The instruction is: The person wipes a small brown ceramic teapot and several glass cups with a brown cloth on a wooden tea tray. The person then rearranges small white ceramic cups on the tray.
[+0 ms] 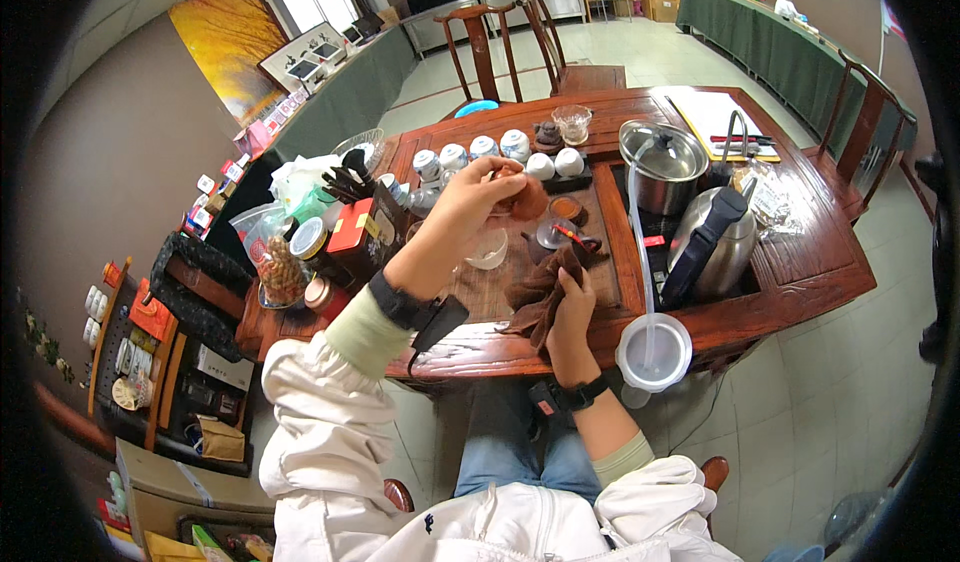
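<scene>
My left hand (484,187) grips a small reddish-brown clay pot (531,200) above the tea table; the fingers hide part of it. Lower and to the right, a crumpled dark brown cloth (536,299) is bunched in my right hand (571,314). Beneath the pot, a clear glass bowl (489,250) rests on the slatted tea tray (469,286). A small cup with amber liquid (565,207) stands right of the pot. Between it and the cloth lies a round translucent piece (553,234) with a red-marked stick across it.
White and blue lidded jars (484,147) line the far side. At the right are a steel pot with glass lid (663,164), a steel kettle (712,239) and a plastic tub (653,353) with a hose at the front edge. Tins and a red box (354,224) crowd the left.
</scene>
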